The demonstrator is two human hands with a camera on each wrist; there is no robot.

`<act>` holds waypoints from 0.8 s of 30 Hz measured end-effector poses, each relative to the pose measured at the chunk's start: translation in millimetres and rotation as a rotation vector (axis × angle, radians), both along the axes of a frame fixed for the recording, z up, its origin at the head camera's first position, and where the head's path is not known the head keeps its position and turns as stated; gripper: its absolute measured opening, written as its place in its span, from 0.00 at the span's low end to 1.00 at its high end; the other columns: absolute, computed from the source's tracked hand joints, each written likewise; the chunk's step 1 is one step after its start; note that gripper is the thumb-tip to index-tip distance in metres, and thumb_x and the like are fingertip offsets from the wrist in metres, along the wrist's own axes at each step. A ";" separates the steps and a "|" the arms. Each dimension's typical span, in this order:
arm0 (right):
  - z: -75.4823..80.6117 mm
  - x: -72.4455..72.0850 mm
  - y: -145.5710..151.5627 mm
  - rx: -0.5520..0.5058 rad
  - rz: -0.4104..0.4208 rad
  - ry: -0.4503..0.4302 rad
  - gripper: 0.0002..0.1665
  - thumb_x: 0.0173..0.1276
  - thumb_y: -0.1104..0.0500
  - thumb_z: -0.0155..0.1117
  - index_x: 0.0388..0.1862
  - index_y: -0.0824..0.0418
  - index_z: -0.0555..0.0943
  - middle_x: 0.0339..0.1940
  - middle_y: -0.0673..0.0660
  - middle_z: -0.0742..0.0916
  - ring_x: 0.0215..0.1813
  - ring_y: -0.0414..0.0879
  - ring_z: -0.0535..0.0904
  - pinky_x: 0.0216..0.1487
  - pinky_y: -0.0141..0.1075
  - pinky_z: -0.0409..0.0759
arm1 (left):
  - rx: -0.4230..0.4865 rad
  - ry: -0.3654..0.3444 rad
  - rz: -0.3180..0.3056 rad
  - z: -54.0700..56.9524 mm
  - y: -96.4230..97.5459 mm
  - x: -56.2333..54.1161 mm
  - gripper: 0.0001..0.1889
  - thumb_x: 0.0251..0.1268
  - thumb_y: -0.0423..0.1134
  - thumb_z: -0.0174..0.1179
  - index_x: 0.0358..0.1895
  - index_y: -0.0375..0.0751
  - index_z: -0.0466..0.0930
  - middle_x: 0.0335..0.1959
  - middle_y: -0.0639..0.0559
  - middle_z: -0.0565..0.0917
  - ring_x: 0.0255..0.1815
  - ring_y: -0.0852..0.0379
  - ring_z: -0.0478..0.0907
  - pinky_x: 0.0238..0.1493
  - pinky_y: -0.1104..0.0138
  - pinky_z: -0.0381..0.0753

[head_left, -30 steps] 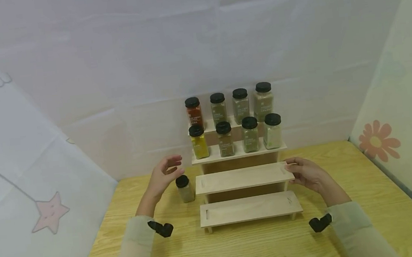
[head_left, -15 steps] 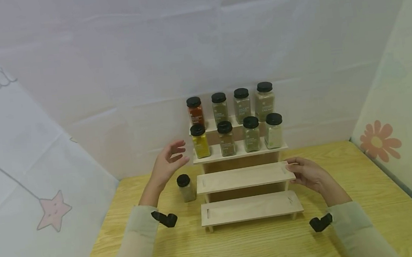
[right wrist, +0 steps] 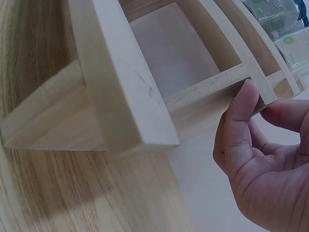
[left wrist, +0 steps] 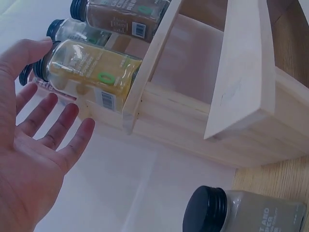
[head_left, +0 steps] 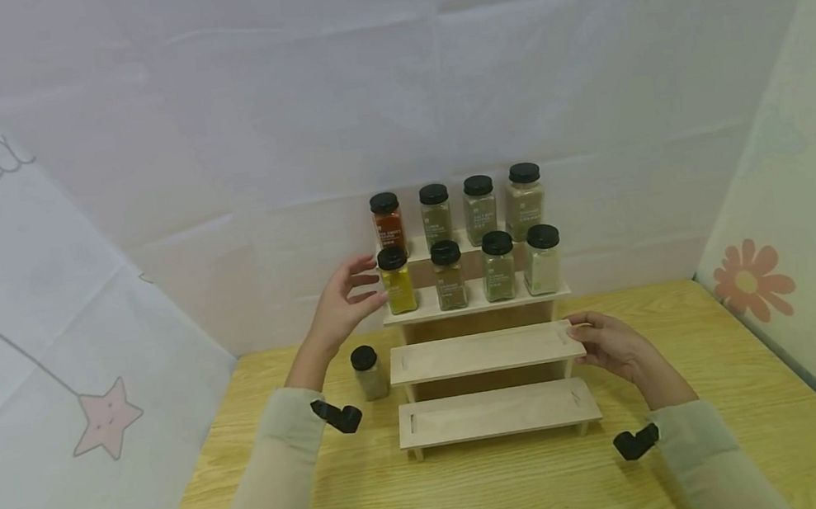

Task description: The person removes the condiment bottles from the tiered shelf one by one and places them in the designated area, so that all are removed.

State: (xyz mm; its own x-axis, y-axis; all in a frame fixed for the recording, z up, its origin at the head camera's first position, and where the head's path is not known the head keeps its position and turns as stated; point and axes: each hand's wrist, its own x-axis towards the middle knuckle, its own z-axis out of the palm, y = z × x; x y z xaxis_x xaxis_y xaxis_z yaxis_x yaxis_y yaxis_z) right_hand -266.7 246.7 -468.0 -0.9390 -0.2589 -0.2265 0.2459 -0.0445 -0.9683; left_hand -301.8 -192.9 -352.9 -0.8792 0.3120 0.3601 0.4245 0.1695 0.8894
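My left hand [head_left: 342,304] is just left of the yellow spice jar [head_left: 400,288], at the end of the rack's second tier from the top. In the left wrist view the fingers of that hand [left wrist: 36,140] are spread, and the thumb tip lies right at the jar's black cap [left wrist: 43,67]. My right hand [head_left: 612,345] pinches the right end of the bare shelf below, part of the stepped wooden spice rack [head_left: 486,354]. Its thumb and fingers close on the board's edge in the right wrist view. A grey-beige spice jar [head_left: 371,379] stands on the table beside the rack's left side.
Beside the yellow jar on that tier stand a brown jar [head_left: 449,283], a green jar [head_left: 499,274] and a pale jar [head_left: 543,268]. Several more jars, including a red one [head_left: 388,227], fill the top tier. A white cloth backdrop [head_left: 291,134] hangs close behind.
My left hand has moved up and right, from above the jar on the table to beside the yellow jar. The right hand keeps its grip on the shelf end.
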 end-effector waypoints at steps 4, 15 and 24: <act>0.1 0.0 0.0 -0.007 -0.003 -0.005 0.30 0.79 0.59 0.59 0.72 0.68 0.61 0.44 0.51 0.83 0.40 0.41 0.82 0.38 0.33 0.84 | 0.000 -0.002 -0.003 2.7 5.8 -2.4 0.37 0.66 0.30 0.67 0.76 0.33 0.60 0.72 0.36 0.67 0.68 0.34 0.68 0.68 0.40 0.68; -0.8 0.4 0.7 -0.028 0.002 -0.003 0.29 0.79 0.59 0.59 0.71 0.67 0.62 0.44 0.50 0.83 0.40 0.41 0.82 0.38 0.33 0.84 | -0.035 -0.021 0.041 -14.0 10.1 -31.4 0.40 0.64 0.34 0.70 0.78 0.46 0.61 0.69 0.41 0.70 0.68 0.42 0.69 0.69 0.47 0.70; -2.9 -0.4 1.0 -0.034 0.003 -0.002 0.27 0.79 0.59 0.58 0.69 0.66 0.63 0.44 0.51 0.83 0.40 0.41 0.82 0.38 0.33 0.84 | -0.055 -0.045 0.067 -14.8 16.0 -35.6 0.39 0.61 0.39 0.74 0.75 0.52 0.66 0.65 0.43 0.73 0.64 0.39 0.72 0.64 0.45 0.74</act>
State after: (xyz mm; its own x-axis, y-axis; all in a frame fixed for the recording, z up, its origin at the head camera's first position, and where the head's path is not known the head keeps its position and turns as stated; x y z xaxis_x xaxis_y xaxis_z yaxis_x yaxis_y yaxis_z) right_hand -267.0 247.8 -470.8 -0.9378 -0.2690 -0.2195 0.2482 -0.0772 -0.9656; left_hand -337.4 -176.9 -367.7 -0.9139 0.2698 0.3034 0.3699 0.2452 0.8961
